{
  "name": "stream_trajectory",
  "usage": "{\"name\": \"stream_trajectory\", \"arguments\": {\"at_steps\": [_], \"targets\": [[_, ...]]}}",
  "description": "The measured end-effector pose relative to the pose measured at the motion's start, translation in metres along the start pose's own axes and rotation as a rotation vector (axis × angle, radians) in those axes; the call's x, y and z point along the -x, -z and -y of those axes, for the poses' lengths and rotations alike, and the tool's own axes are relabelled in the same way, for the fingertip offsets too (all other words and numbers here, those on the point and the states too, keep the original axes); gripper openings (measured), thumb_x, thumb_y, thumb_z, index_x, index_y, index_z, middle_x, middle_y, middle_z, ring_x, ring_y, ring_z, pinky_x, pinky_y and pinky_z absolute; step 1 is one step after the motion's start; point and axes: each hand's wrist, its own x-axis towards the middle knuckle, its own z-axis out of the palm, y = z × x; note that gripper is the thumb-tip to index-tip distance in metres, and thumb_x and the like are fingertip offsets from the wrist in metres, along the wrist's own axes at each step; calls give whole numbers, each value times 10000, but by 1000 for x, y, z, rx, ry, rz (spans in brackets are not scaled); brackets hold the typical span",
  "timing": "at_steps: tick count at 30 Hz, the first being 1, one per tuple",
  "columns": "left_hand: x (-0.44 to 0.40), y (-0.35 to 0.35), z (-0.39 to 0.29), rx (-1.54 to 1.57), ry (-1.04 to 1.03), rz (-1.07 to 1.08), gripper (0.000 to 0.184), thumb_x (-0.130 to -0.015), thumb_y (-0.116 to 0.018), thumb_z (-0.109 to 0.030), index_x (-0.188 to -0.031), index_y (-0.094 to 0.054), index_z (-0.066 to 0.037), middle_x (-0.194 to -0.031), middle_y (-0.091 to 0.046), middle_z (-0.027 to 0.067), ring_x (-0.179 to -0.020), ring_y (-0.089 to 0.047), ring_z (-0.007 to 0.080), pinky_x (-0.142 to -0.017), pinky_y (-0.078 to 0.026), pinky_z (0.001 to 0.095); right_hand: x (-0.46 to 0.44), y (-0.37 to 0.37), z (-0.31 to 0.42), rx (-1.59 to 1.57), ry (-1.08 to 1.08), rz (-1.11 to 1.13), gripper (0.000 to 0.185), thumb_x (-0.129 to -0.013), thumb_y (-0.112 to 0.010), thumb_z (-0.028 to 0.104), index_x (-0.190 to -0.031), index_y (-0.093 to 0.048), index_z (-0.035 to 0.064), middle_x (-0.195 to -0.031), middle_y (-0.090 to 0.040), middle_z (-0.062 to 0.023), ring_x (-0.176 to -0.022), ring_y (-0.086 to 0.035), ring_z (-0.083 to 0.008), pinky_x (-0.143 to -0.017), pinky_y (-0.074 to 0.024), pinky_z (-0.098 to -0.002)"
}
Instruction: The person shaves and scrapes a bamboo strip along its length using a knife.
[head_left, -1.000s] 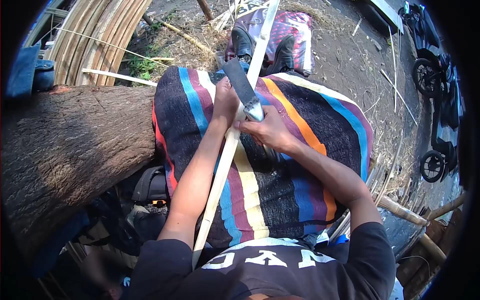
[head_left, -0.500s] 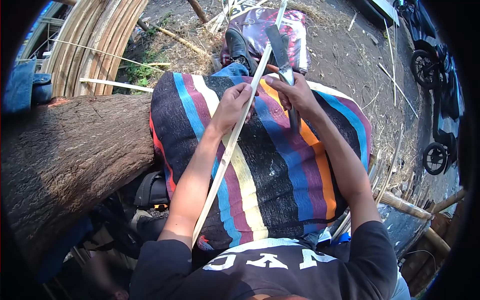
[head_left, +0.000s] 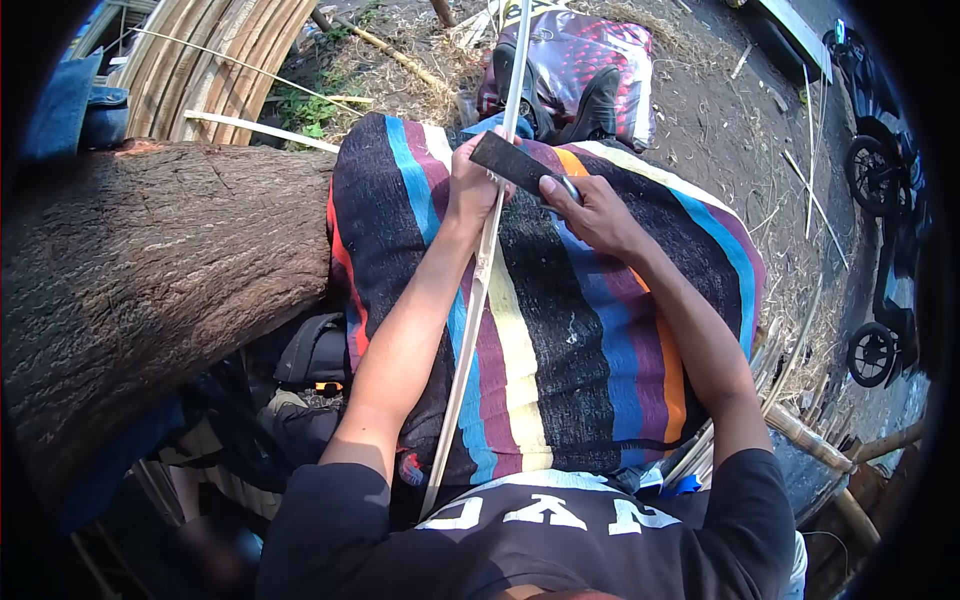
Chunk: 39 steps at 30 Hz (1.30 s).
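A long pale wooden strip (head_left: pixel 470 340) runs from my shirt up past my feet, over a striped cloth (head_left: pixel 560 380) spread across my lap. My left hand (head_left: pixel 478 185) is closed around the strip near the cloth's far edge. In my right hand (head_left: pixel 595 212) is a knife with a broad dark blade (head_left: pixel 515 163), its thumb pressed near the base of the blade. The blade lies across the strip, right beside my left hand, its tip pointing up and left. My right fingers hide most of the handle.
A thick tree trunk (head_left: pixel 170 250) lies at the left, with curved wooden slats (head_left: pixel 215 60) behind it. A patterned sack (head_left: pixel 625 70) is by my shoes. Motorcycles (head_left: pixel 880 180) stand at the far right; bamboo poles (head_left: pixel 810 430) lie lower right. Part of another person shows at lower left.
My right hand has turned the knife from nearly upright to slanting across the strip. My left hand has moved up along the strip. The view has shifted slightly.
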Motion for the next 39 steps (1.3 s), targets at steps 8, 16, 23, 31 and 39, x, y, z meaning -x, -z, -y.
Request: {"name": "stream_trajectory", "arguments": {"at_steps": [8, 16, 23, 31, 39], "targets": [[-15, 13, -2, -32, 106, -147, 291, -999, -638, -333, -998, -713, -51, -696, -629, 4, -495, -545, 70, -464, -438, 210, 1, -16, -1, 170, -6, 52, 697, -1003, -512, 611, -801, -656, -40, -617, -529, -143, -600, -507, -262, -607, -395, -428], [-8, 9, -14, -12, 131, -185, 291, -1020, -602, -325, -1001, -716, -58, -690, -589, -5, -433, -450, 62, -394, -377, 233, 5, -32, 5, 219, 31, 80, 629, -1014, -539, 535, -754, -603, -35, -581, -445, -123, -559, -437, -192, -572, -381, -389], [-11, 14, -11, -116, 82, -196, 330, -1039, -563, -325, -985, -704, -32, -714, -587, 17, -461, -476, 93, -396, -394, 252, 27, -48, 12, 219, 106, 262, 604, -991, -573, 537, -778, -671, -20, -594, -553, -183, -529, -520, -311, -571, -419, -433], [-6, 14, -20, -39, 91, -188, 281, -1047, -569, -290, -1036, -655, -22, -691, -501, -12, -445, -390, 49, -384, -335, 209, 34, -49, 17, 301, 134, 218, 654, -980, -541, 601, -789, -655, -14, -580, -533, -209, -585, -585, -401, -575, -422, -485], [-7, 10, -22, -99, 84, -255, 291, -1036, -588, -300, -1013, -675, -24, -713, -540, 14, -422, -393, 70, -367, -341, 220, 38, -51, 19, 291, 101, 232, 655, -982, -524, 609, -750, -652, 10, -609, -574, -246, -592, -589, -444, -597, -442, -523]]}}
